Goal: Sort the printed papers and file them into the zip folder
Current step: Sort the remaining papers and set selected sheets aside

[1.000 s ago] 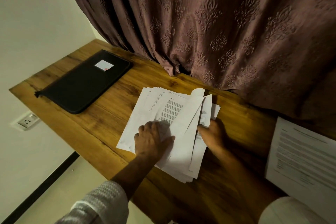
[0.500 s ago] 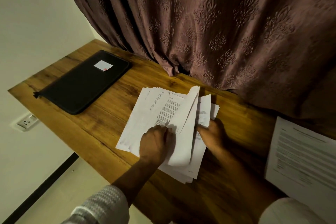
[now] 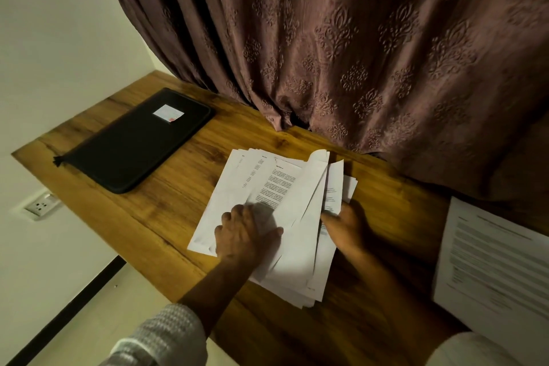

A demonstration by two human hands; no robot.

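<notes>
This is the sorting step. The left hand presses flat on the papers. The right hand pinches their three o'clock edge. Next, pull one page free. The folder lies at ten o'clock, well apart.

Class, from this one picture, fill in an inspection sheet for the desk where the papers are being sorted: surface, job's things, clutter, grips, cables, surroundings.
Surface: wooden table, bare wood between the items.
Job's things: printed papers fanned in a loose pile at the middle; black zip folder lying flat, apart to the left, looks closed, white label on top; separate printed sheet at the right.
Clutter: nothing seen.
Grips: left hand presses on the pile; right hand pinches raised sheets at the pile's right edge.
Cables: nothing seen.
Surroundings: patterned curtain behind the table; wall socket below its left end.
</notes>
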